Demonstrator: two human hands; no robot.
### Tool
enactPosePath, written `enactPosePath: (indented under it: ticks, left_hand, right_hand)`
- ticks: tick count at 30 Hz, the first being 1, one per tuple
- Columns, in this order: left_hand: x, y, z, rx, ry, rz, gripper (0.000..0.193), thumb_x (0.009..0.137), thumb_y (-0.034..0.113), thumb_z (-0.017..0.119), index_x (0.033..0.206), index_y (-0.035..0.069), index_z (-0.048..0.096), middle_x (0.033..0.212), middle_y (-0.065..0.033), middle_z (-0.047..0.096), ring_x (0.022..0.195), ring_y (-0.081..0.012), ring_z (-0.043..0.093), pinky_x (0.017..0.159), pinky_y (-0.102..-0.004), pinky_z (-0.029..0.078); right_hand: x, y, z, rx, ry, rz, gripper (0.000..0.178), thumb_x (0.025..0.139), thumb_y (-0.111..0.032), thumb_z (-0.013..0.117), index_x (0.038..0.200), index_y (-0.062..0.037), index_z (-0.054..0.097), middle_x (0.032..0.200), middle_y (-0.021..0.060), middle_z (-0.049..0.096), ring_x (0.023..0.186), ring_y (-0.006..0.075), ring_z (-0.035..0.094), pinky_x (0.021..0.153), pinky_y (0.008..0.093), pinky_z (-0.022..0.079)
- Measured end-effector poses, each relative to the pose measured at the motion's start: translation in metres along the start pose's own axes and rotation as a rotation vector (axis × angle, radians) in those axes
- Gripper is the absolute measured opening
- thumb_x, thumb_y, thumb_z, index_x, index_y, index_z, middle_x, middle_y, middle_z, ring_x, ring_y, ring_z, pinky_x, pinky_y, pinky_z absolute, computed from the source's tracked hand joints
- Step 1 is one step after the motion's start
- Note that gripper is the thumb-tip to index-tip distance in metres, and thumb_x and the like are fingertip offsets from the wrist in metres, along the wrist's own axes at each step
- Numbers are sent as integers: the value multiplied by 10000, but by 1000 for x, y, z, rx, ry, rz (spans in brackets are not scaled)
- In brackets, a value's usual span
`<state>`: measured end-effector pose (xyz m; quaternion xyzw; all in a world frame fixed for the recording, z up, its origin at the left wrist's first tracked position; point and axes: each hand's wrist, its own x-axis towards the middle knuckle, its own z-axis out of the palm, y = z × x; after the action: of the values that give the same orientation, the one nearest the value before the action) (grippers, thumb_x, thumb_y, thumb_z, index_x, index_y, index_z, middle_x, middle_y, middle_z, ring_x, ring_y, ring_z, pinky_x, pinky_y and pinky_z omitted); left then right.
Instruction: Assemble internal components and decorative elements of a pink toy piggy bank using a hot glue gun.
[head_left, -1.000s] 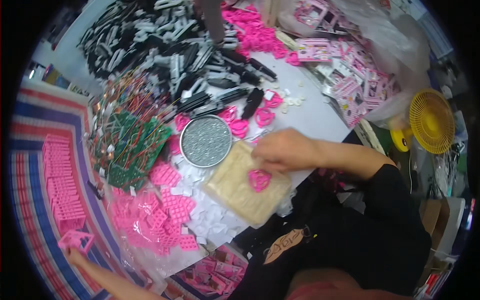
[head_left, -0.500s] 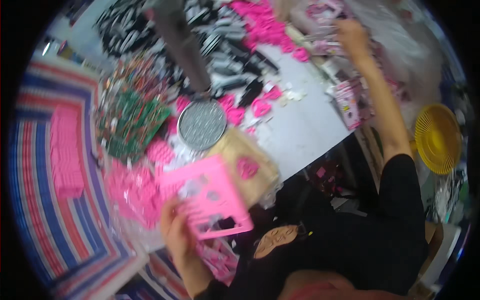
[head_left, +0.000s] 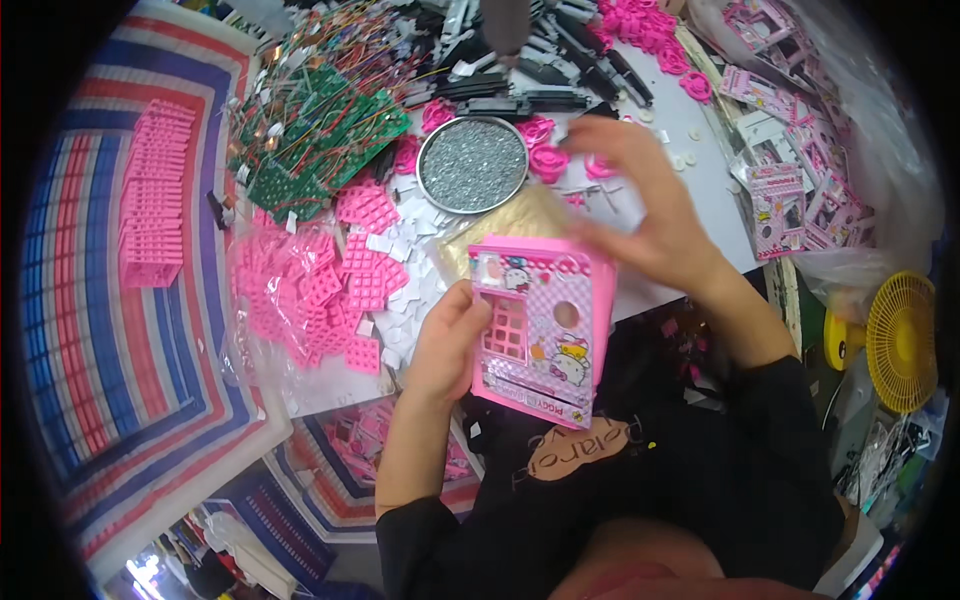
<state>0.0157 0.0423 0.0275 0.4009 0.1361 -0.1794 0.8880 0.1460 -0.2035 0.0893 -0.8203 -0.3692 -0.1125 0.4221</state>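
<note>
My left hand (head_left: 447,345) grips the left edge of a pink plastic panel (head_left: 603,285), thumb on the front. A printed pink faceplate (head_left: 548,335) with cartoon figures, a square window and a round hole lies over the panel's face. Through the window a grid of small openings shows. Just off the panel's upper right corner is my right hand (head_left: 650,215), thumb and forefinger spread, fingertips smeared by motion; I see nothing held in it. Beyond the panel lie a flat tan packet (head_left: 505,225) and a round dish (head_left: 421,185) of small metal screws.
Pink keypads (head_left: 290,290) and white bits lie left, below wired green circuit boards (head_left: 330,135). Black parts (head_left: 545,80) fill the back. More printed faceplates (head_left: 780,205) lie at right, near a yellow fan (head_left: 900,340). Stacked pink panels (head_left: 155,200) rest on striped sheeting.
My right hand has come from the faceplate heap at upper right to the panel. The panel, bare before, now has a printed faceplate over it. The view has shifted.
</note>
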Motion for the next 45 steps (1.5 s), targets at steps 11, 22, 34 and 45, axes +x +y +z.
enactPosePath:
  ticks: [11,22,34,45]
  left_hand:
    - [-9,-2,11,1011,630,1002,609,954,112,653,1483,-51,399,1447,-218,401,1276,-289,506,1054,-378,422]
    - [-16,7,23,1148,436,610,1116,673,209,898,1603,36,305,1087,-80,451,840,-174,455,745,-296,428]
    - [-15,-11,17,1017,411,598,1108,704,158,860,1612,9,244,1093,-71,413,762,-134,413,672,-265,390]
    - [-30,-8,28,1151,480,612,1100,739,217,875,1613,10,240,1097,-86,429,828,-165,421,684,-292,404]
  right_hand:
    - [-40,-39,65,1078,-139,495,420,963,-167,718,1316,0,564,1122,52,690,1000,98,644,849,273,540]
    - [-36,-29,62,999,-60,474,367,1056,-340,586,1184,3,612,983,26,663,897,97,606,785,270,500]
    - [-35,-28,53,821,-184,341,364,1040,-295,601,1224,18,579,921,64,665,836,124,617,737,300,498]
    - [-27,-33,46,681,-330,297,656,883,-292,763,1402,-6,483,1062,164,693,965,296,671,867,381,513]
